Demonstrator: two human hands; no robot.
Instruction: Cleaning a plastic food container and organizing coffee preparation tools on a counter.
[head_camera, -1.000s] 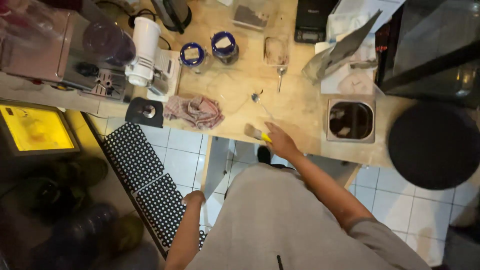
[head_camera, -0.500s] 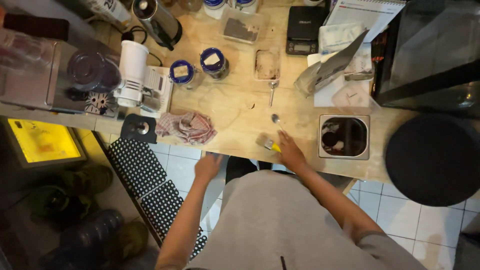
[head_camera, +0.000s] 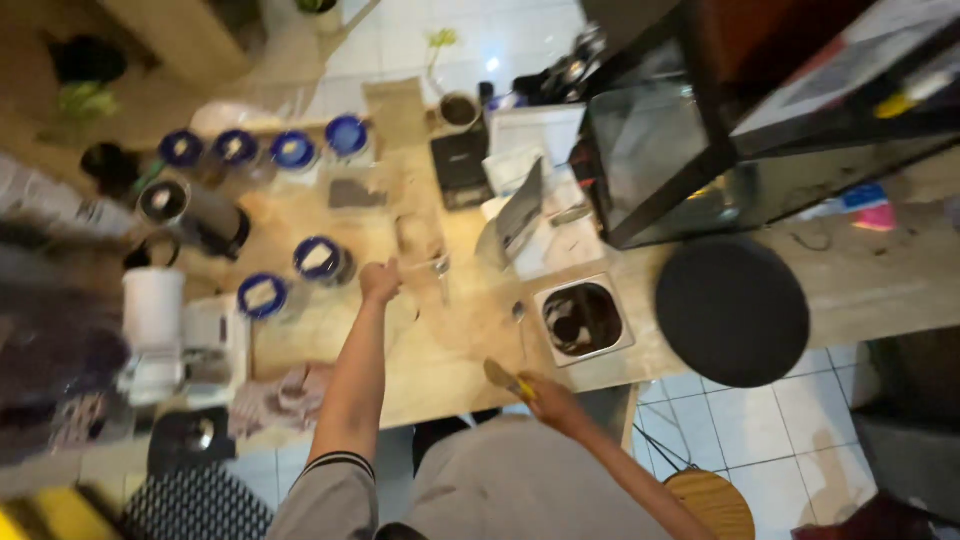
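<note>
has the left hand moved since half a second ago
Yes. The left hand has reached forward from the table's near edge to the middle of the table, beside the blue-lidded jar.

Grey short-sleeved shirt, dark sleeve cuff with thin white stripes, bare forearms

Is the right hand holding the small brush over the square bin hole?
No, the right hand holds the brush near the table edge, left of the bin hole.

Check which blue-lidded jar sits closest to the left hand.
The blue-lidded jar just beside the left hand; the other jars sit farther away.
</note>
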